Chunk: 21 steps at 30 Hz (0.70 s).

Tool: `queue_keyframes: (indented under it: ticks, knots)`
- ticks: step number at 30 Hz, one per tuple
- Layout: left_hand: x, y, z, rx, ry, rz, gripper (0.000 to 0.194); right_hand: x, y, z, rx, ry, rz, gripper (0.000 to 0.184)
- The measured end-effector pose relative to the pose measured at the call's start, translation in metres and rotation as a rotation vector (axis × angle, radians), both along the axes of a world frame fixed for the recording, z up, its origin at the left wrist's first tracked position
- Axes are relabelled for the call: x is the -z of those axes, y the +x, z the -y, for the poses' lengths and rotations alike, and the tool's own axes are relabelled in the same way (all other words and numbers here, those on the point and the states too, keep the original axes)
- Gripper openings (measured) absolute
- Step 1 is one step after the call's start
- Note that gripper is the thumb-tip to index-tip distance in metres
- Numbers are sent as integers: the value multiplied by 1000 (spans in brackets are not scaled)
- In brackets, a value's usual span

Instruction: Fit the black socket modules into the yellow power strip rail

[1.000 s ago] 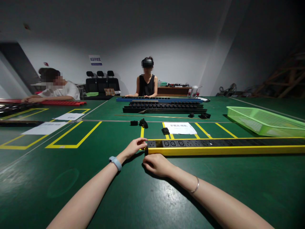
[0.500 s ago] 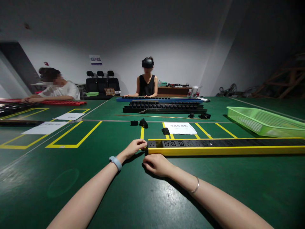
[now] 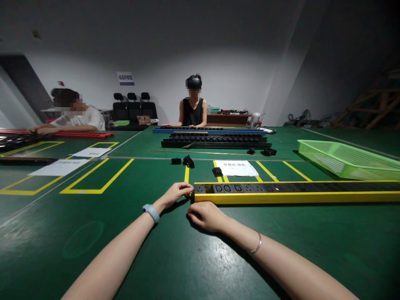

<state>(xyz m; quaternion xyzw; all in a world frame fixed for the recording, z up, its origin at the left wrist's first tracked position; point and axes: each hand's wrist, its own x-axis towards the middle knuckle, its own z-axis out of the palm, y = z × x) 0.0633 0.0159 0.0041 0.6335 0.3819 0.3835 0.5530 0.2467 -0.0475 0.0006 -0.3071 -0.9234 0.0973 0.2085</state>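
Observation:
A long yellow power strip (image 3: pixel 281 196) lies across the table with black sockets along its top. At its left end a single socket module (image 3: pixel 199 189) sits apart from the row, with a yellow gap between them. My left hand (image 3: pixel 175 194), with a blue band at the wrist, pinches at the outer edge of that module. Just below the strip's end rests my right hand (image 3: pixel 206 216), its fingers curled in beside the front corner; what they hold, if anything, is hidden. A thin bracelet circles the right wrist.
Beyond the strip lie loose black modules (image 3: pixel 188 161) and a white paper label (image 3: pixel 239 168). A green basket (image 3: pixel 346 160) stands at the right. Farther back are black rails (image 3: pixel 215 141) and a blue rail (image 3: pixel 209 131). Two people sit at work, one opposite, one left.

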Motion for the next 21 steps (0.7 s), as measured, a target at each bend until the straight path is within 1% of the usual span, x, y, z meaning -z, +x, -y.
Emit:
queue_keyframes:
  ticks: [13, 18, 21]
  knots:
    - [1, -1, -1, 19, -6, -29, 32, 1, 0, 0, 6, -18, -5, 10]
    - [1, -2, -1, 37, 23, -55, 29, 0, 0, 0, 6, -25, -10, 10]
    - [-1, -2, 0, 71, 56, -70, 29, 0, 0, 1, 4, -24, -13, 10]
